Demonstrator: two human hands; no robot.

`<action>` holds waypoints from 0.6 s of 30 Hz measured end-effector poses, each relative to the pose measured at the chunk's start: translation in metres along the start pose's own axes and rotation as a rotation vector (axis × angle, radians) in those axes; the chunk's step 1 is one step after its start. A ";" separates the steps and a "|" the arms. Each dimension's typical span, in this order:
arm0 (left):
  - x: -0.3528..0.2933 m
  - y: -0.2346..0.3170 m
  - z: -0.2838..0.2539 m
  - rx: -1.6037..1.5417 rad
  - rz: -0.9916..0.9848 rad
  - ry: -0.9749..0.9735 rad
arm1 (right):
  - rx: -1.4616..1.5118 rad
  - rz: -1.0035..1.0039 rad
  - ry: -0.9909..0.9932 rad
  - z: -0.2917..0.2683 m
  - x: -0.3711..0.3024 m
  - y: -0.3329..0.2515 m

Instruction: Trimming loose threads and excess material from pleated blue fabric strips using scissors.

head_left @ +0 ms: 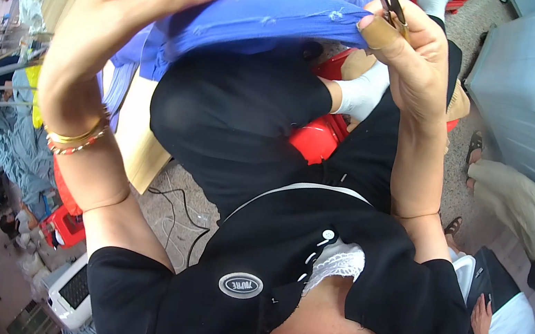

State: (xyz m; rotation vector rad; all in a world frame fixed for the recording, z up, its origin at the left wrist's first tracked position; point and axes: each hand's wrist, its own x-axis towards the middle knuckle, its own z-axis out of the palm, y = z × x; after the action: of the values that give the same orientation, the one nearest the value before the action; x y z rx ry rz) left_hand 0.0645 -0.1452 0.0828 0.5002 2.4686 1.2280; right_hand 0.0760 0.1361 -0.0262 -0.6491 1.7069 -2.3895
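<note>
Currently pinching blue cloth (267,16) by edges in left grip (114,10) and, alongside dark snips (392,6), right grip (418,61), leaving wide room between, stretching lengthwise left-to-right, tapering rightward.

Blue-violet cloth (270,17), stretched sideways and wrinkled, dark snips (392,5) at its right end

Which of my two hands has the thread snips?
Your right hand: the dark-bladed thread snips stick up from its grip. Your left hand, the one with bracelets at the wrist, shows no tool, only blue fabric.
</note>
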 end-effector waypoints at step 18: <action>-0.083 -0.038 0.091 0.509 0.133 0.766 | -0.177 0.298 -0.191 0.040 0.001 0.043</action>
State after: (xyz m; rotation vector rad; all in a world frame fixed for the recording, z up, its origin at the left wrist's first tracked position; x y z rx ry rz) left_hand 0.1722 -0.1413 0.0121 0.3557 3.4883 0.9298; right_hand 0.0854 0.0857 -0.0555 -0.5768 1.8012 -1.9307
